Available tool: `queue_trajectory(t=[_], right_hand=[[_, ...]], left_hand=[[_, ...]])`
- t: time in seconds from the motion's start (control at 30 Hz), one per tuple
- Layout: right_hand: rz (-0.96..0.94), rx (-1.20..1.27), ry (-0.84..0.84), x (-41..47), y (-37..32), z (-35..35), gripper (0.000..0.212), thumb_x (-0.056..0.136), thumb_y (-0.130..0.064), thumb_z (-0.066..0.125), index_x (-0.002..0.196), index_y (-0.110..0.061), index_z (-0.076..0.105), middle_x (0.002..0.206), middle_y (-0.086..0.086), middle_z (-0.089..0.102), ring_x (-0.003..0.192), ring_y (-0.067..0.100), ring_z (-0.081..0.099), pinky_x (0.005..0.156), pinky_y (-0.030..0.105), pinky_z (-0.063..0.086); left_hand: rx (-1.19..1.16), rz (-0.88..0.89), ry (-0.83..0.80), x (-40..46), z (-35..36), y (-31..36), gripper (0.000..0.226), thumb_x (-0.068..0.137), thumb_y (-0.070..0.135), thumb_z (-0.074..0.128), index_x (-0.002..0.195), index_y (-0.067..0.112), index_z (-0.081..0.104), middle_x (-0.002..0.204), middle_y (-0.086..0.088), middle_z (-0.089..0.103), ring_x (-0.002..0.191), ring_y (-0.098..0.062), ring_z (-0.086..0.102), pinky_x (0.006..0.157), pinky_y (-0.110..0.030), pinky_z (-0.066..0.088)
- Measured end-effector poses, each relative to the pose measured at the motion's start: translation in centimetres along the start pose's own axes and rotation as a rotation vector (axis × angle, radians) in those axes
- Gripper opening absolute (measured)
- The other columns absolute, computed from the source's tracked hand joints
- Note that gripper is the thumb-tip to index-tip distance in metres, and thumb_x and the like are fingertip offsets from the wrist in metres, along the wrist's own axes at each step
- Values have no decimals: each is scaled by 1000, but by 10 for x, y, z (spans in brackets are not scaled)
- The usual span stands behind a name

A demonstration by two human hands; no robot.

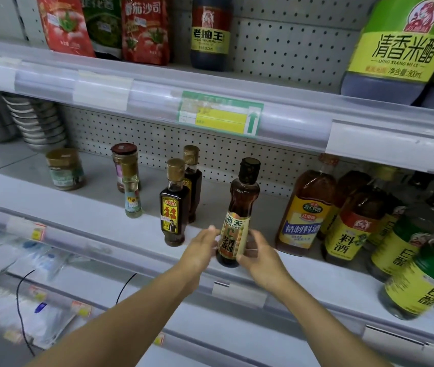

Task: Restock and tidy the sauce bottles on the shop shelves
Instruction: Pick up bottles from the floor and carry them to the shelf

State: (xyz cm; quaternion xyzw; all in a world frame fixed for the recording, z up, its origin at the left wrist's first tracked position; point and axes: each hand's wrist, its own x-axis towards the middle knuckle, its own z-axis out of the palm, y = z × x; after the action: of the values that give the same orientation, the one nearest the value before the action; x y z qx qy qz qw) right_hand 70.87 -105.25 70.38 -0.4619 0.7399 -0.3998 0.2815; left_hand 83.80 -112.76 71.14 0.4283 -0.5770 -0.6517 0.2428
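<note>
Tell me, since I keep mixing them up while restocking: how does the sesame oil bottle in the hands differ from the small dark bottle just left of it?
The sesame oil bottle is taller, round and amber, with a dark cap. The small dark bottle is squarer, nearly black, with a gold cap. Both hands touch only the first. Both stand upright near the shelf's front edge.

Middle shelf [104, 218]: one sesame oil bottle [239, 215], two dark square bottles [175, 205], one small clear bottle [132, 194], two jars [65, 169]; at right perhaps six large bottles [303, 210], partly hidden.
</note>
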Motion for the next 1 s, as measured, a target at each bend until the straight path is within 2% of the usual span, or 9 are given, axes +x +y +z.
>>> queue_trajectory(t=[0.07, 0.17, 0.33, 0.4, 0.53, 0.7, 0.9, 1.0], right_hand=[[-5, -46, 27, 0, 5, 6, 59, 88, -8, 62, 138, -24, 37, 120, -2, 59, 109, 13, 58, 94, 26, 47], [7, -78, 80, 11, 6, 9, 53, 89, -8, 60, 136, -20, 40, 124, 2, 59, 110, 14, 58, 94, 26, 46], [44, -133, 88, 32, 4, 4, 41, 90, -11, 60, 128, -15, 45, 124, 7, 60, 112, 21, 58, 96, 34, 47], [44, -139, 97, 40, 1, 2, 40, 90, -11, 59, 127, -15, 44, 123, 8, 60, 112, 23, 58, 91, 31, 47], [56, -156, 105, 53, -1, -1, 44, 93, -12, 56, 133, -14, 39, 129, 8, 56, 114, 26, 55, 83, 26, 41], [92, -150, 94, 71, -5, -4, 49, 91, -7, 57, 136, -13, 38, 132, 10, 53, 116, 25, 54, 89, 28, 43], [120, -109, 43, 82, -11, 0, 55, 87, -19, 64, 136, -17, 39, 133, 7, 54, 117, 24, 54, 89, 29, 46], [99, -88, 45, 84, -13, 6, 59, 82, -22, 71, 133, -17, 41, 131, 7, 55, 116, 23, 54, 92, 31, 46]], left_hand=[[21, 46, 25, 0, 5, -10, 27, 102, 33, 27, 114, 27, 51, 116, -2, 54, 107, -17, 51, 92, -30, 35], [17, 72, -8, 5, 7, -10, 26, 102, 33, 30, 118, 29, 50, 111, 4, 54, 106, -13, 50, 92, -29, 35], [25, 33, -60, 22, 5, 0, 31, 102, 37, 32, 124, 25, 49, 130, -1, 54, 117, -15, 47, 101, -31, 32], [14, 11, -57, 31, 5, 3, 40, 102, 39, 31, 133, 19, 46, 137, -4, 50, 123, -18, 46, 104, -33, 31], [-53, -42, -45, 48, 8, 9, 44, 101, 38, 33, 136, 13, 41, 137, -7, 48, 125, -22, 45, 94, -32, 34], [-67, -95, -9, 70, 8, 8, 43, 99, 34, 37, 132, 8, 46, 130, -9, 55, 118, -21, 50, 87, -32, 35], [-136, -109, -8, 76, -1, 8, 41, 100, 28, 37, 134, 7, 45, 132, -10, 56, 117, -19, 53, 102, -37, 33], [-168, -105, 2, 71, -5, 9, 41, 100, 31, 38, 134, 8, 46, 132, -8, 55, 117, -18, 51, 104, -39, 33]])
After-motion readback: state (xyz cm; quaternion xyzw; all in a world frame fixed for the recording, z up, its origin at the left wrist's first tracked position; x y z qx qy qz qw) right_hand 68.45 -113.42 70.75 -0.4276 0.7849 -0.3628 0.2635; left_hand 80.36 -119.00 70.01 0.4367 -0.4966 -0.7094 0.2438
